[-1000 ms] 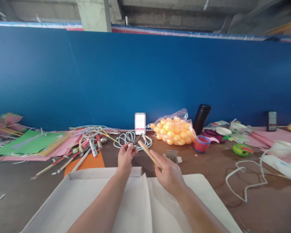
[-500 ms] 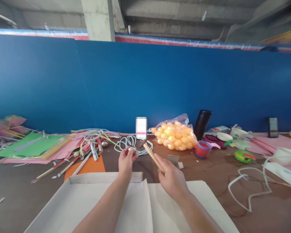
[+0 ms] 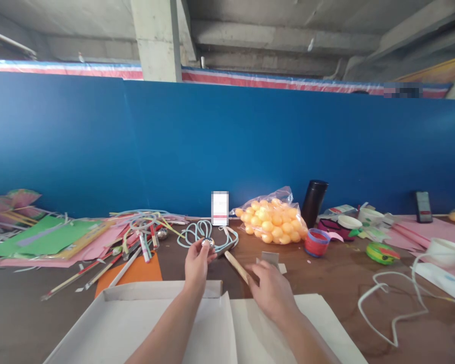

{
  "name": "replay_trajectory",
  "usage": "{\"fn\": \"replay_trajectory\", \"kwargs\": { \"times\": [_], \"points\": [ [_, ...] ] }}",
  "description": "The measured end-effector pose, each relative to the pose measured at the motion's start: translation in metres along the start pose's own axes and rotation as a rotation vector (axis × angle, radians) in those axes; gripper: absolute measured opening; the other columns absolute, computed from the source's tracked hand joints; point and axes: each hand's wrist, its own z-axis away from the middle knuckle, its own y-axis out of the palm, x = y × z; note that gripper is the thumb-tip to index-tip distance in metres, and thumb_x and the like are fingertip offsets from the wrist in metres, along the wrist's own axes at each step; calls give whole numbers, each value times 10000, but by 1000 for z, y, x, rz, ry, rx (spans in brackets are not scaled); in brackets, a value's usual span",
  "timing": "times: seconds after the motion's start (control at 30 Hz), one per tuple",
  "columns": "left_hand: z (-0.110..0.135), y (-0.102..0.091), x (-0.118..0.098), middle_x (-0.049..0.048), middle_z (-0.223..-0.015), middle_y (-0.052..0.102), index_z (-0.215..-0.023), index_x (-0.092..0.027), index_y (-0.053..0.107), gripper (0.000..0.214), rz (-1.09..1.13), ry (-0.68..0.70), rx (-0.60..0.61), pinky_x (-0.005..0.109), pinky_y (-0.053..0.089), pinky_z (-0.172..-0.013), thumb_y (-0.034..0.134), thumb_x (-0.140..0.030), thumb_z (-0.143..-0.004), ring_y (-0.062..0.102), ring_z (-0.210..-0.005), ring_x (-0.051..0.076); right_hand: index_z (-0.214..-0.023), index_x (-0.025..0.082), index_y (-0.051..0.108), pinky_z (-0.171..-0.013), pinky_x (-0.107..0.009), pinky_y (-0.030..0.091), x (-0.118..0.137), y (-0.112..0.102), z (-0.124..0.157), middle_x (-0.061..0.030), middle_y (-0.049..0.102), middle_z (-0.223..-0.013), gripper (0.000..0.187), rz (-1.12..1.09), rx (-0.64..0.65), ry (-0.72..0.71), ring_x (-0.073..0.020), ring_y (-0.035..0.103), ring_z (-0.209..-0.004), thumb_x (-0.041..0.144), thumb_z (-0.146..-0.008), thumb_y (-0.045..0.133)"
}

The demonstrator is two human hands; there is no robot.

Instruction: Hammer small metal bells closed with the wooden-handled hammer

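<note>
My left hand (image 3: 197, 268) pinches a shiny silver ball (image 3: 208, 243) between thumb and fingertips, above the near side of a coiled pale blue cord (image 3: 193, 235). To the right, a wooden stick (image 3: 237, 267) slants low over the brown table, its near end by my right thumb. My right hand (image 3: 273, 290) has its fingers reaching forward, slightly blurred, beside a small open cardboard box (image 3: 270, 259). Its fingers look loosened from the stick. What the small box holds is hidden. Under my forearms lies an open white box (image 3: 136, 318).
Orange balls fill a clear bag (image 3: 269, 222) at the back. Nearby stand a black bottle (image 3: 314, 202) and a red-blue tub (image 3: 317, 242). Left are coloured paper (image 3: 45, 235) and another silver ball (image 3: 162, 234). A white cable (image 3: 389, 306) loops at right. A blue partition (image 3: 220, 141) rises behind.
My right hand has lowered the stick toward the table and its fingers have loosened, moving to the small box. My left hand still holds the silver ball. The view has tilted up slightly.
</note>
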Motion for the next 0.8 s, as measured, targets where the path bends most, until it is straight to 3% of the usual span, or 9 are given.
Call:
{"fn": "replay_trajectory", "kwargs": {
  "times": [0.13,0.2,0.37,0.53,0.8],
  "points": [
    [0,1,2,95,-913,619,-987,-139,557,352,-33,9,13,304,544,-640,628,-340,-707,630,-710,147,-943,257,622,-744,-238,379,-9,-7,-9,-24,617,-928,243,-26,-241,66,-162,548,-902,263,-830,406],
    [1,1,2,97,-919,619,-992,-142,561,370,-45,17,21,304,545,-631,634,-355,-698,631,-718,153,-925,256,621,-726,-241,381,-19,-10,-15,-19,621,-922,236,9,-268,136,-162,551,-895,271,-823,409],
    [5,2,1,96,-927,612,-987,-146,566,384,-72,36,40,305,549,-628,634,-380,-690,628,-732,160,-826,293,645,-589,-258,364,-42,-12,-26,-10,646,-889,196,122,-53,337,-189,582,-840,305,-772,457],
    [7,4,0,92,-914,614,-978,-146,569,374,-95,32,46,297,551,-608,632,-376,-690,628,-713,154,-738,311,670,-564,-284,356,-48,-10,-34,-25,684,-788,204,138,170,424,-227,612,-776,407,-738,490],
    [10,7,0,76,-914,618,-970,-158,570,367,-100,21,68,295,552,-599,639,-374,-682,634,-701,152,-673,285,671,-550,-289,364,-49,-10,-38,-37,692,-737,178,92,207,380,-236,631,-736,371,-713,520]
  ]
}}
